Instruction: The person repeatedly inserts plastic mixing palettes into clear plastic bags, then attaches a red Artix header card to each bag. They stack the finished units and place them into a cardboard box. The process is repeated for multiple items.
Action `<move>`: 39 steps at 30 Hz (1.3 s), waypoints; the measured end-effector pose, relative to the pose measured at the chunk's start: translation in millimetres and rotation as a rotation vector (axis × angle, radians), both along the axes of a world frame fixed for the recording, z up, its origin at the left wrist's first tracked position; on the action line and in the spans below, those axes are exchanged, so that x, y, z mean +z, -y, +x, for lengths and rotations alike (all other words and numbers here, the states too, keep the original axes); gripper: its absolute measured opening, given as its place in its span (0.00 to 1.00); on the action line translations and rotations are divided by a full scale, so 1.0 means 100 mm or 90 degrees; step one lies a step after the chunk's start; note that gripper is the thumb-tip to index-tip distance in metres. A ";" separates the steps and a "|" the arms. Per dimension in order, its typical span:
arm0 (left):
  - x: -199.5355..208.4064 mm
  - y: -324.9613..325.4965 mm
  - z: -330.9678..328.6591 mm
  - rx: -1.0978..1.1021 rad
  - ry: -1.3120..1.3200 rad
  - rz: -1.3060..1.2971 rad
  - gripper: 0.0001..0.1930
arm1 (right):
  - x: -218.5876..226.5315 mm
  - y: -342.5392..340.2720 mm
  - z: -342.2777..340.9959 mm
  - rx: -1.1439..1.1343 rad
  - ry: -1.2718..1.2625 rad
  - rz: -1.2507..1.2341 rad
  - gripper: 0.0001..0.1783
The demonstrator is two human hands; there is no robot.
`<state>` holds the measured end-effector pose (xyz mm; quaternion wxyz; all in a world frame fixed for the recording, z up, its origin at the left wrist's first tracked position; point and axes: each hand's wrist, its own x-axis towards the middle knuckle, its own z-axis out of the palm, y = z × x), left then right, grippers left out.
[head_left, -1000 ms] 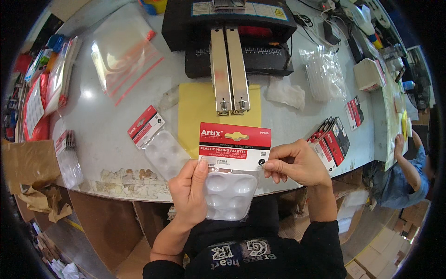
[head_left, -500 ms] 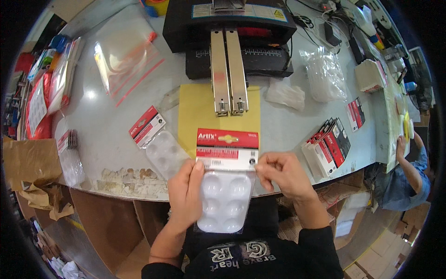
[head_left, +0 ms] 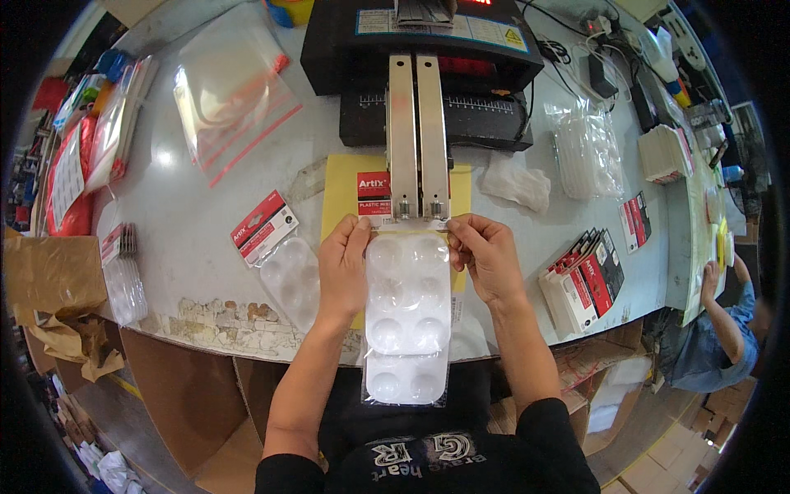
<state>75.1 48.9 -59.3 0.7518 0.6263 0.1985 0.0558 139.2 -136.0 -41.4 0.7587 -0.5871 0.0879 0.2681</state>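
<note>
A white plastic paint palette (head_left: 407,292) with round wells hangs in a clear bag toward my body. A second white palette part with wells shows just below it, overlapping. The bag's red and white header card (head_left: 373,193) lies under the two metal arms (head_left: 403,140) of a black stapling machine (head_left: 428,41), which hide its middle. My left hand (head_left: 344,263) pinches the bag at the card's lower left corner. My right hand (head_left: 485,255), closed too, pinches the lower right corner.
A yellow sheet (head_left: 339,185) lies under the machine's arms. Another carded palette (head_left: 292,276) is left of it. Folded header cards (head_left: 580,284) stand to the right, near a stack of clear-wrapped palettes (head_left: 586,152). Clear bags (head_left: 230,90) lie far left. A person (head_left: 716,337) works at right.
Both hands have moved away from my body, bringing the header card under the metal arms. My right hand has gripped the card's right corner. The lower palette part now shows.
</note>
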 end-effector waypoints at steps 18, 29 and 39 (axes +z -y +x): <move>0.39 -0.14 -0.79 -0.100 -0.035 0.564 0.14 | 0.30 2.13 -0.30 -0.027 0.398 -0.830 0.44; 0.88 0.30 -0.75 -0.101 -0.041 -0.146 0.06 | 1.22 0.39 -0.23 0.350 0.433 -0.352 0.24; 0.81 0.30 -0.71 -0.137 -0.063 0.081 0.09 | 1.15 0.09 -0.06 0.539 0.501 -0.436 0.21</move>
